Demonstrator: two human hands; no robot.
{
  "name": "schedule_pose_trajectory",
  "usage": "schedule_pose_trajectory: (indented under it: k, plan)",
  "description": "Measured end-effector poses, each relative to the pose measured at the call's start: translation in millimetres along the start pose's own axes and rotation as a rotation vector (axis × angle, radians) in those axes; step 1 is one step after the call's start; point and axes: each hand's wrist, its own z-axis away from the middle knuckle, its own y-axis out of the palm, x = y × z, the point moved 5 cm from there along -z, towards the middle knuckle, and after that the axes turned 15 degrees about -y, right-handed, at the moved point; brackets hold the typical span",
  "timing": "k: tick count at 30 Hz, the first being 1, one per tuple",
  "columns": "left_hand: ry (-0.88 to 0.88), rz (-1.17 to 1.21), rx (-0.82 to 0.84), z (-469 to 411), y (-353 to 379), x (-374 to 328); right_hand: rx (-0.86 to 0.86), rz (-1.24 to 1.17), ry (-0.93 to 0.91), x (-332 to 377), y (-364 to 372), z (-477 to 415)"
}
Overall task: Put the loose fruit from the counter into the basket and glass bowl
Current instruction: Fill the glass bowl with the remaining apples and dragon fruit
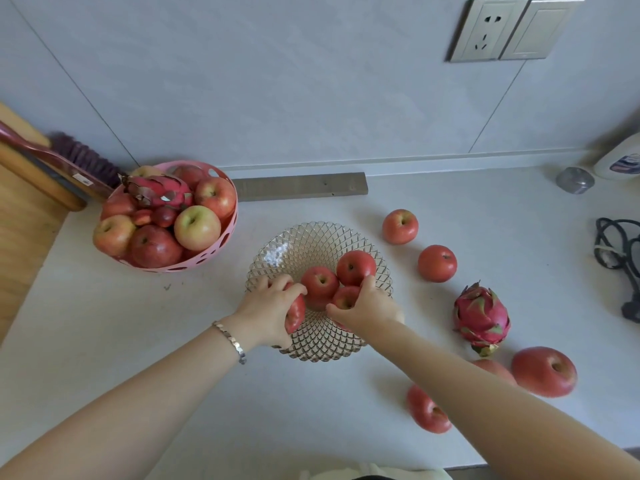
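The glass bowl [304, 242] sits mid-counter with two red apples [320, 282] lying loose inside. My left hand [268, 308] grips a third apple [296, 313] at the bowl's near left rim. My right hand [367, 306] grips a fourth apple [346, 297] inside the bowl's near right side. The pink basket [227, 233] at the left is piled with apples and a dragon fruit [157, 192]. Loose on the counter to the right lie several apples [400, 226] and a dragon fruit [482, 317]; one apple is partly hidden behind my right forearm.
A wooden cutting board [24, 216] and a brush [83, 157] stand at the far left. A grey strip [299, 186] lies along the wall. A small grey object [575, 180], a white bottle [620, 159] and a black cable [620, 251] occupy the right edge.
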Motion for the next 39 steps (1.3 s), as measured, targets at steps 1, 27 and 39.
schedule_pose_trajectory:
  k: [1, 27, 39]
  plan:
    - [0.005, -0.002, 0.01, -0.7, 1.2, 0.0, -0.003, 0.021, -0.001, 1.5, -0.1, 0.0]
    - [-0.223, 0.58, -0.207, 2.1, 26.6, 1.2, 0.003, 0.505, -0.815, 35.6, -2.2, -17.4]
    - [-0.095, 0.586, 0.05, 2.8, 27.2, -14.7, 0.223, 0.518, -0.824, 28.8, 9.8, -30.5]
